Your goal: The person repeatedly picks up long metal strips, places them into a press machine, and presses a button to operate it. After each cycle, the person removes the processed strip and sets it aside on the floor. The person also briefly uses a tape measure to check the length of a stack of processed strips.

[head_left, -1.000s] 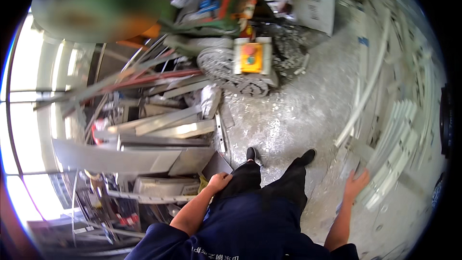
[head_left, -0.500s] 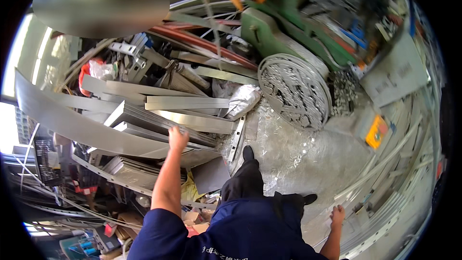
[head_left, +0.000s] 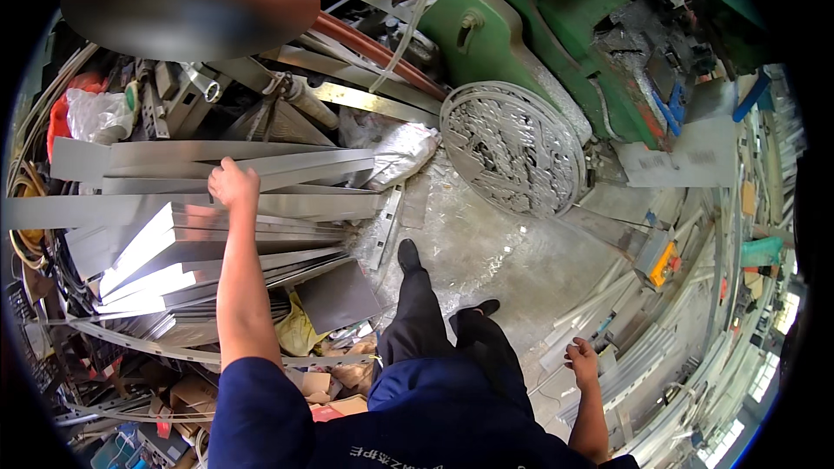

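Left hand [head_left: 233, 184] reaches out with fingers curled over the top edge of a stack of shiny metal strips [head_left: 217, 243], grasping it. Right hand [head_left: 580, 356] hangs empty, loosely open, beside leaning pale profiles [head_left: 643, 365]. A perforated round metal disc [head_left: 512, 148] rests against the green machine [head_left: 521, 43].

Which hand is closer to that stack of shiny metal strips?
Left. The left hand rests on the stacked metal strips; the right hand hangs far off, across the legs.
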Demonstrator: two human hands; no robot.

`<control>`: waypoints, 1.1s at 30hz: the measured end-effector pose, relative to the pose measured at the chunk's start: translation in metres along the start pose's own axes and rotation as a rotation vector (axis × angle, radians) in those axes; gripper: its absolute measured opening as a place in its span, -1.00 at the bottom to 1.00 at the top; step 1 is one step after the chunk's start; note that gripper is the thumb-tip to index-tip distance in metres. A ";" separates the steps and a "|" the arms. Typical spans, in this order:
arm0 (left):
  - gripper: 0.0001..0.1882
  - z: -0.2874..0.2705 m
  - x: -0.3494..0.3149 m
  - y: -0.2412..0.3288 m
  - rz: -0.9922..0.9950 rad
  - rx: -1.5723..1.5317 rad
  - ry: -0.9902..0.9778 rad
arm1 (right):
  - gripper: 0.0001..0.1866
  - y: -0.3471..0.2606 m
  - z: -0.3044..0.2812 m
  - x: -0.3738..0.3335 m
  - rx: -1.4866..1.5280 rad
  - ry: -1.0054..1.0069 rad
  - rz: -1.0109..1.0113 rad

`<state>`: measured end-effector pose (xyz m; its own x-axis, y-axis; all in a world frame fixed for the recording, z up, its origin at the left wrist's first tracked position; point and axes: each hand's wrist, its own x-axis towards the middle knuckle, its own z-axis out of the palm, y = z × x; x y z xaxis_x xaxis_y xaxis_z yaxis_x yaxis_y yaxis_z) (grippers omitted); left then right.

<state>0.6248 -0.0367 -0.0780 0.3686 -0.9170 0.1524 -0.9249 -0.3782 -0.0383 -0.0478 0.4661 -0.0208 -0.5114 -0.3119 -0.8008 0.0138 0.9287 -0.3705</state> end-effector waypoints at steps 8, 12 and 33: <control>-0.39 -0.015 -0.065 0.077 0.021 -0.592 0.159 | -0.53 -0.010 0.059 -0.007 -0.252 -0.107 -0.103; -0.55 -0.082 -0.076 0.109 0.159 -0.759 -0.209 | -0.54 -0.065 0.131 0.006 -0.396 -0.138 -0.450; -0.79 -0.202 -0.245 0.135 0.091 -1.845 -1.051 | -0.47 -0.388 0.130 -0.021 1.404 -0.349 -0.408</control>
<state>0.3911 0.1626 0.0793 -0.3761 -0.8800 -0.2902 0.2985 -0.4116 0.8611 0.0687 0.0861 0.0785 -0.4611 -0.7134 -0.5276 0.8179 -0.1111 -0.5646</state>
